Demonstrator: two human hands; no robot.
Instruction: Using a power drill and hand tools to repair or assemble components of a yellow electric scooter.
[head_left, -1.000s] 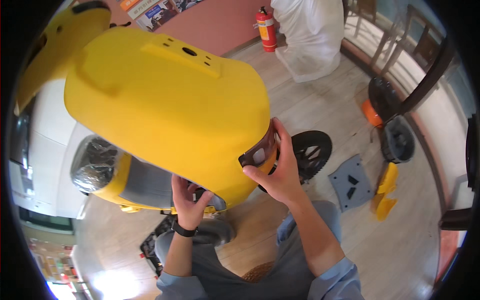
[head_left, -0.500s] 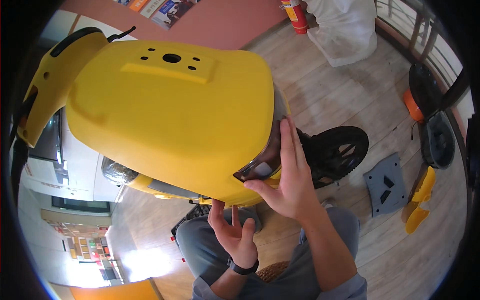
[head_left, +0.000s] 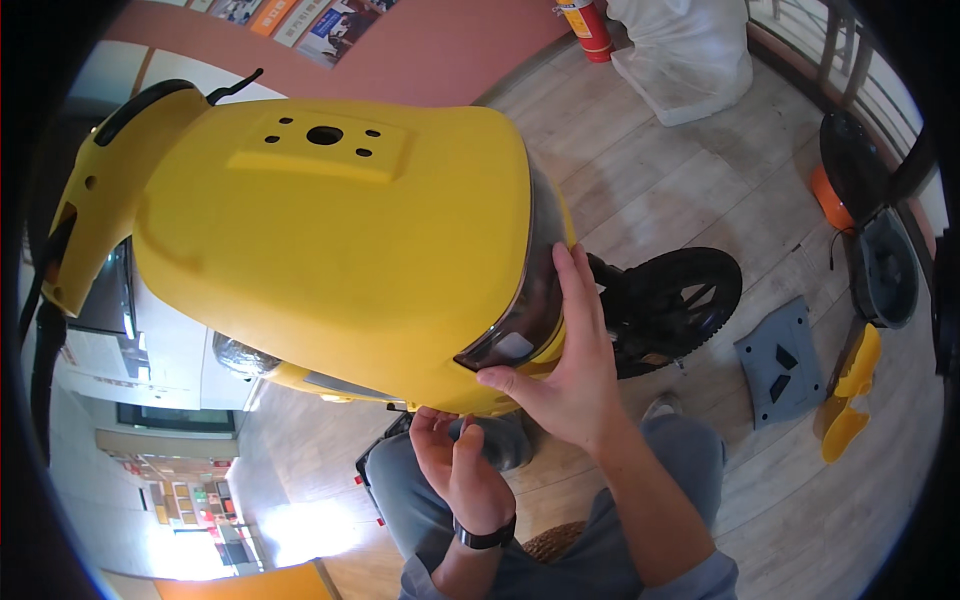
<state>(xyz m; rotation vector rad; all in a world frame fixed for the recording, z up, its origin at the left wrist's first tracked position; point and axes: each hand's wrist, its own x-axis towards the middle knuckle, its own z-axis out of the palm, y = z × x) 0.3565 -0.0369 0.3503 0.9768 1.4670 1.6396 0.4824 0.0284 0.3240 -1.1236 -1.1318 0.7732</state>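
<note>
A yellow scooter body (head_left: pixel 340 230) fills the left and middle of the view, with a dark tail light (head_left: pixel 520 320) curving along its rear end. My right hand (head_left: pixel 572 390) lies against that light, fingers stretched along it and thumb apart near its lower corner; it grips nothing. At the lower edge of the yellow panel is my left hand (head_left: pixel 472 480), palm turned up. Its fingers are curled and the thumb is drawn close to them. Whatever is between those fingertips is too small or hidden to make out.
Behind the light, the black rear wheel (head_left: pixel 675 305) stands out. On the floor to the right lie a grey panel (head_left: pixel 785 365), yellow curved parts (head_left: pixel 855 395) and a dark open shell (head_left: pixel 885 270). A fire extinguisher (head_left: pixel 587 30) and a white plastic bag (head_left: pixel 685 60) are at the back.
My left fingers have curled in more, with the thumb now closer to them at the panel edge. My right hand stays spread on the tail light. The view has shifted slightly.
</note>
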